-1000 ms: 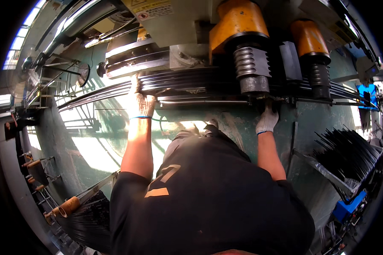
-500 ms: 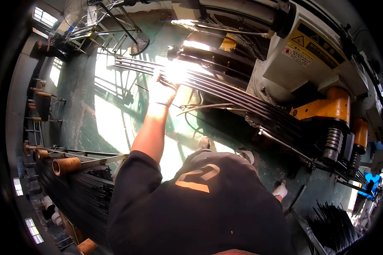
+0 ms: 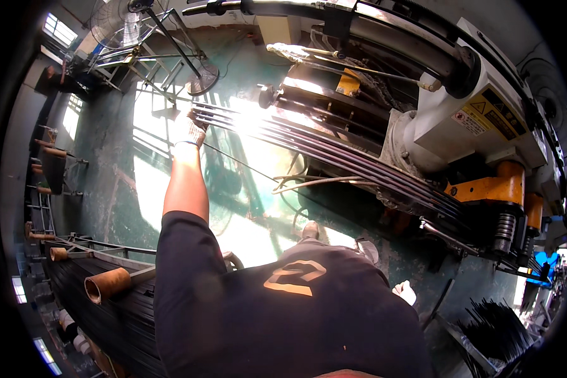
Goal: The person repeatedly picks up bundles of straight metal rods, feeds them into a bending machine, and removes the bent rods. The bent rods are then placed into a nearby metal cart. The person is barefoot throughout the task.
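Manual handling of a row of long dark rods (image 3: 334, 154) at a grey machine housing (image 3: 479, 113). The rods run along the machine's front edge, L ends projecting well past its L end over the green floor (image 3: 110, 195), R portion passing in under the orange bracket (image 3: 494, 188) near the coil spring (image 3: 504, 232). Changes: the gloved L hand (image 3: 190, 129), prev. partway along the rods, is now out at their L ends, arm extended; glare hides its fingers, so cannot tell if they're clamped on the rods or only against them. The gloved R hand (image 3: 404, 292), at the machine 1 s ago, is now back by the worker's R side, well apart from rods & machine; fingers look curled, but whether fully closed cannot tell. Implication (judged): handling now rests w/ the L hand alone, at the rod ends. A thin dark line (image 3: 242, 165) slants from just below the L hand toward the machine; whether a separate rod, held or not, is unclear.
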A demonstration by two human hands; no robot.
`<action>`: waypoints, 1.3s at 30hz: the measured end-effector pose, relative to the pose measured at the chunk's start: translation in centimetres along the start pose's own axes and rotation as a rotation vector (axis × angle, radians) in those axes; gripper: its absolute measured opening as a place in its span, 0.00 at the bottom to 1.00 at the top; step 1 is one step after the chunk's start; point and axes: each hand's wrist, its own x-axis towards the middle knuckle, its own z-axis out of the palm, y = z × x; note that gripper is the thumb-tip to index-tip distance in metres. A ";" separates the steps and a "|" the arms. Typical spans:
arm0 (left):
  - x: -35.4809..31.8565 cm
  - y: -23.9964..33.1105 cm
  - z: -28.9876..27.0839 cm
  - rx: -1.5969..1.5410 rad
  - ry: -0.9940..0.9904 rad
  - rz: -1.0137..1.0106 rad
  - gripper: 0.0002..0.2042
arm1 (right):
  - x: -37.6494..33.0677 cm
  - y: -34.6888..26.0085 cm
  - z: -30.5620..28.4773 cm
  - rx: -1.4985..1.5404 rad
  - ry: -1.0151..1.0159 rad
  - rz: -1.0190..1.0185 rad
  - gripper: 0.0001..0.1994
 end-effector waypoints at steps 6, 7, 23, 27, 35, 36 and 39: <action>-1.7 0.3 0.4 0.143 -0.262 -0.019 0.12 | -0.1 -2.6 2.5 -0.068 0.123 -0.005 0.13; -2.1 0.3 0.5 0.129 -0.312 -0.047 0.14 | 0.3 -2.5 2.6 -0.085 0.181 -0.013 0.12; -5.9 -0.4 2.9 0.092 -0.113 -0.093 0.37 | 0.0 -9.0 6.9 -0.512 0.278 -0.106 0.14; -10.5 -7.1 3.3 -0.037 0.165 -0.050 0.36 | 7.4 -6.9 2.6 -0.378 0.221 -0.169 0.13; -25.3 -33.1 4.0 -0.203 0.122 -0.566 0.36 | 15.7 -12.0 -4.9 -1.208 0.075 -0.012 0.20; -28.1 -35.6 3.8 -0.231 -0.038 -0.721 0.34 | 18.8 -11.1 -8.1 -1.085 -0.045 -0.327 0.19; -33.5 -41.4 10.0 -0.027 -0.044 -0.783 0.27 | 20.2 -16.8 -8.9 -0.912 -0.096 -0.410 0.19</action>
